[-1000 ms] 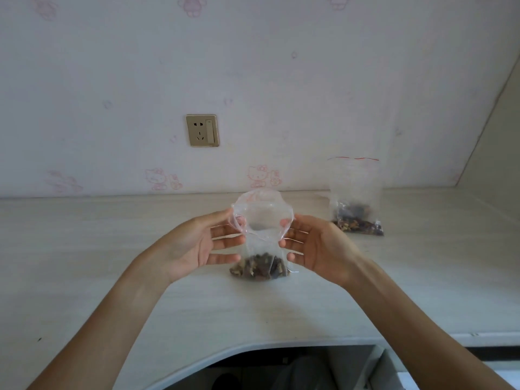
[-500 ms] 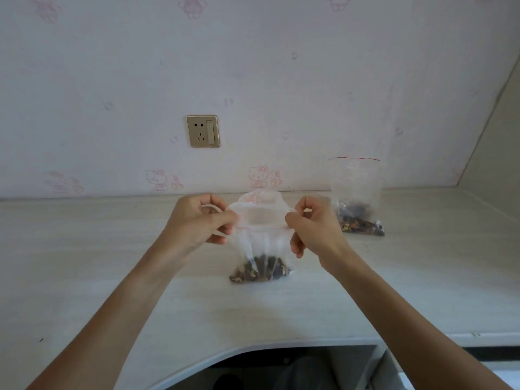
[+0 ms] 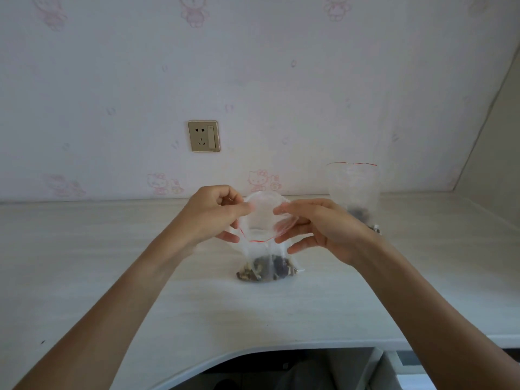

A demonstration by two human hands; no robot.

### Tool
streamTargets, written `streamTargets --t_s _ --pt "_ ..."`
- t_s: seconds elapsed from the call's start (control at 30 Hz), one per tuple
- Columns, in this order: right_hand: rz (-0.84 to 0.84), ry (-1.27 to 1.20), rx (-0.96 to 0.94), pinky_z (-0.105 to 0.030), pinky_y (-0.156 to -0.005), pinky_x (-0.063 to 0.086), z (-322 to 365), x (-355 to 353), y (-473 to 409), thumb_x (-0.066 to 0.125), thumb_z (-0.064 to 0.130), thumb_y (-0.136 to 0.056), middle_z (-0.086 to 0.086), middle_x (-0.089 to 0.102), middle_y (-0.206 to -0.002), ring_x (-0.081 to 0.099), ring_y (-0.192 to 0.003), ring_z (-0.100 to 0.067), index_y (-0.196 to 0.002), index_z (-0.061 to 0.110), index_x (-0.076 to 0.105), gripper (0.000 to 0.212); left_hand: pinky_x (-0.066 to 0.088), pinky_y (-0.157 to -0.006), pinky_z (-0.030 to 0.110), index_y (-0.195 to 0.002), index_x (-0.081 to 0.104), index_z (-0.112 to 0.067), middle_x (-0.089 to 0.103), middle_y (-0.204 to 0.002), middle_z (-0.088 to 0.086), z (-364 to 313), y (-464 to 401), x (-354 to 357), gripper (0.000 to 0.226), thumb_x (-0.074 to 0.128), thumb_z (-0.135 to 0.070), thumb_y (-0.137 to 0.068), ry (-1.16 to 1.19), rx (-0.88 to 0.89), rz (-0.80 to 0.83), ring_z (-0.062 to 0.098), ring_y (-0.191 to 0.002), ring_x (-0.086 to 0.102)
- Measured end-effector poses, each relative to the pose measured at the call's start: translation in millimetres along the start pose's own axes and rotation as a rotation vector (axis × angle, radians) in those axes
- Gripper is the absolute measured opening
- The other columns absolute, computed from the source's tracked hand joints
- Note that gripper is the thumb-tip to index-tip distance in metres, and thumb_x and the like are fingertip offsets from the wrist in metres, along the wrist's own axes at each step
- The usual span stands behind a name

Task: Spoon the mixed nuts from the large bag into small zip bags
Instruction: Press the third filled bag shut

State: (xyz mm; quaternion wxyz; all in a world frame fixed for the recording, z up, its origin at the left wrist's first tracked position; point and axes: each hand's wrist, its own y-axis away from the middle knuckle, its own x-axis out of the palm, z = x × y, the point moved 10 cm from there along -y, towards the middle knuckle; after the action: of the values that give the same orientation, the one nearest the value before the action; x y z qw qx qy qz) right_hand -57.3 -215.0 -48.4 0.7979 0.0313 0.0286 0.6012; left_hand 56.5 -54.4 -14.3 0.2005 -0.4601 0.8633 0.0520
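Pinching the rim of the small zip bag (image 3: pixel 260 243) on opposite sides, both hands (left (image 3: pixel 213 215), right (image 3: pixel 318 226)) held its mouth wide while it stood on the tabletop (image 3: pixel 112 263). Light, limp, slippery film likely demanded gripping the stiffer zip strip; nuts (image 3: pixel 266 270) weighted its base.
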Motion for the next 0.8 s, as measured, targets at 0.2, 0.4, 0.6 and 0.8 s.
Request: streamTargets --t_s 0.2,0.4,0.6,0.8 --pt "-0.161 0.310 -0.196 -0.032 -0.045 0.057 24 -4 -2 0.070 0.015 -0.097 -0.010 0.076 -0.069 0.075 -0.059 -0.029 -0.102 0.018 0.079 0.010 0.058 -0.052 0.029 -0.084 0.074 -0.013 0.064 -0.059 -0.004 -10 -4 5 0.012 0.086 -0.017 -0.082 -0.039 0.003 0.000 0.007 -0.055 0.062" --pt "-0.488 0.692 -0.388 -0.023 -0.038 0.043 50 -20 8 0.056 -0.002 -0.088 0.004 0.053 -0.037 0.062 -0.034 -0.019 -0.086 0.019 0.061 0.022 0.040 -0.057 0.024 -0.064 0.061 -0.026 0.061 -0.059 -0.011 -43 4 -24 0.026 0.072 -0.004 -0.071 -0.566 0.295 -0.310 0.008 -0.062 0.061" --pt "-0.397 0.660 -0.291 -0.029 -0.041 0.049 57 -14 3 0.056 0.005 -0.089 0.001 0.061 -0.044 0.066 -0.039 -0.023 -0.086 0.015 0.059 0.010 0.040 -0.057 0.024 -0.075 0.059 -0.026 0.066 -0.070 -0.011 -54 5 -15 0.019 0.075 -0.021 -0.084 -0.644 0.384 -0.263 0.005 -0.065 0.060" --pt "-0.459 1.141 -0.406 -0.035 -0.073 0.056 86 10 9 0.064 0.017 -0.085 0.002 0.069 -0.087 0.065 -0.081 -0.023 -0.085 0.024 0.063 0.007 0.051 -0.069 0.033 -0.082 0.065 -0.025 0.062 -0.069 -0.014 -71 0 1 0.015 0.079 -0.029 -0.087 -0.786 0.442 -0.218 0.018 -0.076 0.065"
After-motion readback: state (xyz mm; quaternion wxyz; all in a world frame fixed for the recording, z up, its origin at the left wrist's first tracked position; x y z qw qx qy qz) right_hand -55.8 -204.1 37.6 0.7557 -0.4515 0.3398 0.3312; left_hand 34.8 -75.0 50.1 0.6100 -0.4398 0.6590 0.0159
